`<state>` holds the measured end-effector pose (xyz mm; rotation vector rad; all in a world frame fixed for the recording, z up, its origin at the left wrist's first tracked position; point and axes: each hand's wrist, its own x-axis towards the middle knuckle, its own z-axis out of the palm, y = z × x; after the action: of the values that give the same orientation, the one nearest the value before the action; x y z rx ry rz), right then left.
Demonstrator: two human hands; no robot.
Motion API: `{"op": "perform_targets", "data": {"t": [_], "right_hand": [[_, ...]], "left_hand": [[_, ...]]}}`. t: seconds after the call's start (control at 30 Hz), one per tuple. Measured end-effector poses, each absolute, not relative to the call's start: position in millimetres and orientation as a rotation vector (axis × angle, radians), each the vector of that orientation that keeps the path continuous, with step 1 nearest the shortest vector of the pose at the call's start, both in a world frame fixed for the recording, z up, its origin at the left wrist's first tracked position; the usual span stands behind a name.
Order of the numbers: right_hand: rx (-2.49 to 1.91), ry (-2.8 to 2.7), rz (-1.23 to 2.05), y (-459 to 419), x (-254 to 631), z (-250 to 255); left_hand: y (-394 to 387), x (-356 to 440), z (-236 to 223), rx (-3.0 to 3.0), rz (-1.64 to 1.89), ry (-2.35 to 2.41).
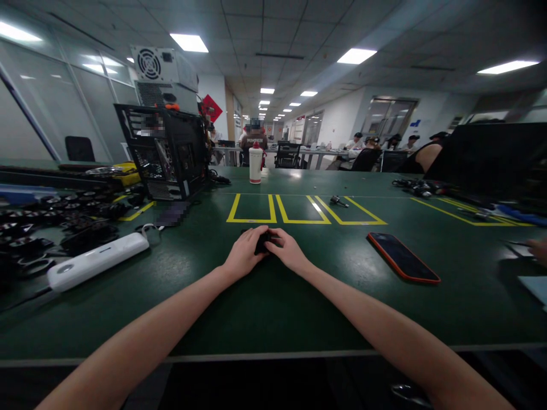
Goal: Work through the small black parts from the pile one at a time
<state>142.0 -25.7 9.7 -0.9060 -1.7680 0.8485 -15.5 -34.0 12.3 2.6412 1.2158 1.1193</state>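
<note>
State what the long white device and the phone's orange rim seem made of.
Long white device: probably hard plastic, satin, judging by rounded edges and soft sheen. Phone's orange rim: rubber or plastic, smooth-looking; its even colour leaves either open.

Near centre of green tabletop: unobstructed. Right: phone lies flat, obstructing. Left: white power strip obstructs. Far centre: bottle stands upright. Far left: computer case blocks passage.
</note>
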Motion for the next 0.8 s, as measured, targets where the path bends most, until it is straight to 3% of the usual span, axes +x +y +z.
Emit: {"op": "perform_targets", "data": {"t": [0.53,0.8], "right_hand": [[-0.929,-1.786,0.833,-33.6,142.2,14.8],[-0.934,-1.79,0.805,-32.8,140.7,14.7]], "left_hand": [[-29.6,-16.8,7.5,2.555,1.263,1.165],[-32.3,-13.8,7.5,2.462,1.14,1.221]]}}
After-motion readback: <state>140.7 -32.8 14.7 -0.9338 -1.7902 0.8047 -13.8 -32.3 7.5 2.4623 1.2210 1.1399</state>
